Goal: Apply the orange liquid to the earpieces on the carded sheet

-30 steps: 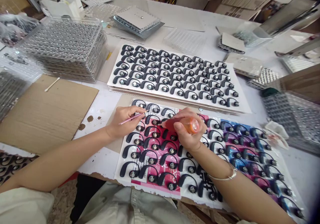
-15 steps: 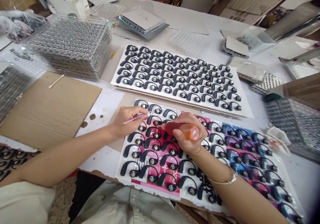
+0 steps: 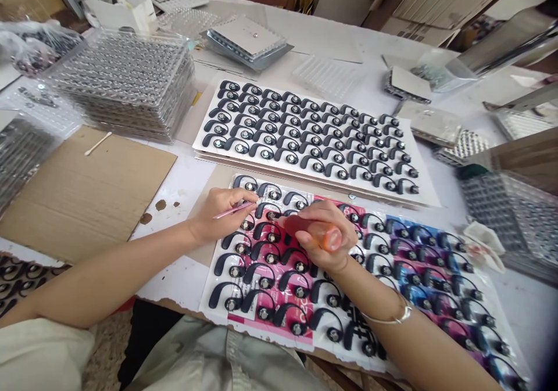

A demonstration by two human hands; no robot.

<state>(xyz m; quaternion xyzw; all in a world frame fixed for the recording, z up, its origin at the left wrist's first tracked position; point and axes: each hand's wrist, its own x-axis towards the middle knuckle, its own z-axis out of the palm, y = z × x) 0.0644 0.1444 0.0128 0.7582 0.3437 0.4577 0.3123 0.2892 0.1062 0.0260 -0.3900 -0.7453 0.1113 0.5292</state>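
With both hands closed, pinching a thin pink stick [image 3: 233,210] in the left hand [image 3: 220,205] and gripping a translucent orange-red plastic bottle [image 3: 320,235] in the right hand [image 3: 346,232], tilting its tip toward black hook-shaped pieces [image 3: 253,272] lying on glossy printed sheeting [image 3: 244,325], ideally squeezing lightly and steadily.

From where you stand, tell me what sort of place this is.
Likely an assembly workshop: rows of dark hook-shaped pieces, stacked plastic trays and an orange bottle in the right hand.

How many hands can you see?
2: the left hand, at the near sheet's left edge, holding a pink stick; the right hand, over that sheet, holding an orange bottle. No others show.
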